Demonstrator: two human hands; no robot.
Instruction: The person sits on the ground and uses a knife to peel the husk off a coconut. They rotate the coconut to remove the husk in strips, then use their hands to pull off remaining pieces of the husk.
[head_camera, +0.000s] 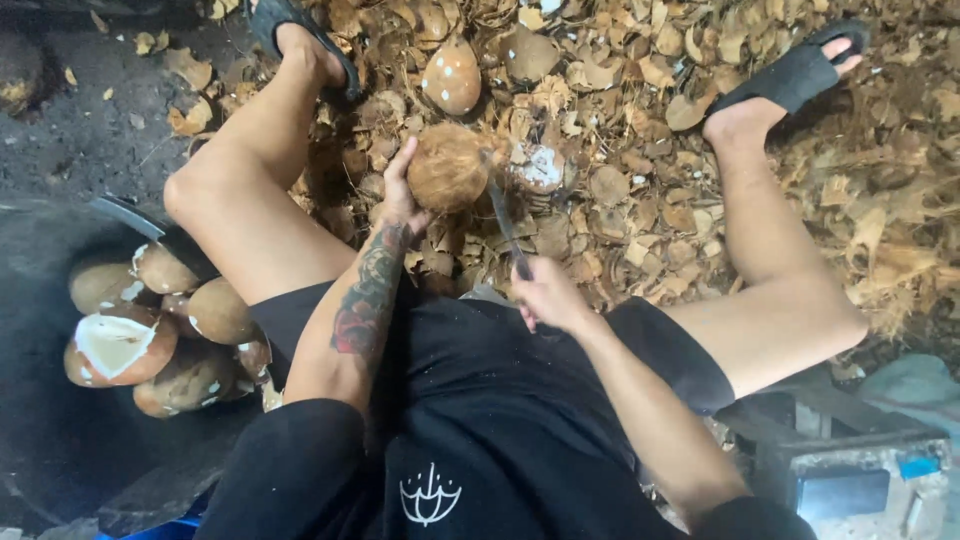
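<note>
Seated person is working a knife against a coconut held low between the knees.

The left hand (398, 200) is gripping the brown coconut (446, 168) from its side, just above the husk-strewn floor (640, 180). The right hand (545, 295) is clamping the handle of a knife (503, 225), whose blade is touching the coconut's right edge. Peeled coconuts (150, 335) are lying in a dark tub (60, 440) at the person's left, and another peeled coconut (452, 76) is lying on the husks beyond.
</note>
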